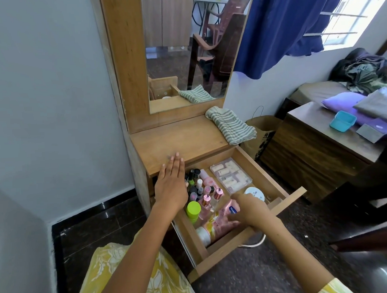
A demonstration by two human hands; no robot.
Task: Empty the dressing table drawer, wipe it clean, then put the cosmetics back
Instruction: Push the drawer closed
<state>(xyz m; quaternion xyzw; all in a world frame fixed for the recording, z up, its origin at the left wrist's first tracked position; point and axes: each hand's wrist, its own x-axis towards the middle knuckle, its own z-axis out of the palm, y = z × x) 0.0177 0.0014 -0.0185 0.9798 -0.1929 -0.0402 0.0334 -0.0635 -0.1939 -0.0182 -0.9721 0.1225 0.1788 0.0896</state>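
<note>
The wooden drawer (260, 172) of the dressing table is pulled out and full of cosmetics. Several nail polish bottles (195, 185) crowd its left side, beside a lime-capped bottle (193, 208). A clear box of small vials (231, 174) lies at the back and a white round jar (254, 193) at the right. Pink tubes (217, 222) lie at the front. My left hand (171, 184) hovers flat, fingers together, over the drawer's left edge and the tabletop rim. My right hand (248, 209) reaches down into the drawer, fingers on a small blue-labelled item (233, 209) on the tubes.
A striped cloth (231, 125) lies on the tabletop (177, 142) at the right, under the mirror (185, 54). A brown paper bag (261, 133) stands on the floor to the right, then a low wooden cabinet (309, 149) with a teal box (343, 120).
</note>
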